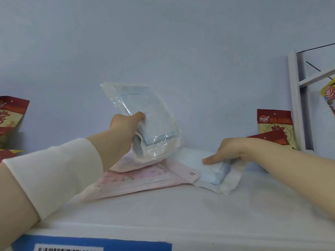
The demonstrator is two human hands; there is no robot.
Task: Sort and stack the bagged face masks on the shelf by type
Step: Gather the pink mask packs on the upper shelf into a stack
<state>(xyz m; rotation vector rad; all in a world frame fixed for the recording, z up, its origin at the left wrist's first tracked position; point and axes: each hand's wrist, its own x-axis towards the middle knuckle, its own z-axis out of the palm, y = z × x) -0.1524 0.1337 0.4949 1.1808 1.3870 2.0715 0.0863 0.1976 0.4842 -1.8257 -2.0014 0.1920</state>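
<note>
My left hand [125,127] grips a clear bag of blue masks [143,113] and holds it tilted up off the white shelf [181,211], with another bag bunched behind it in the same grip. Under that bag lie flat pink patterned mask bags [137,180]. To the right, my right hand [228,151] grips another bag of blue masks [213,171] that lies on the shelf, thumb on top. This bag overlaps the pink bags' right corner.
Red snack packets stand at the left edge [10,116] and at the right [273,127] against the pale wall. A white shelf upright [295,102] rises at the far right. A blue barcode label [94,244] runs along the shelf's front edge.
</note>
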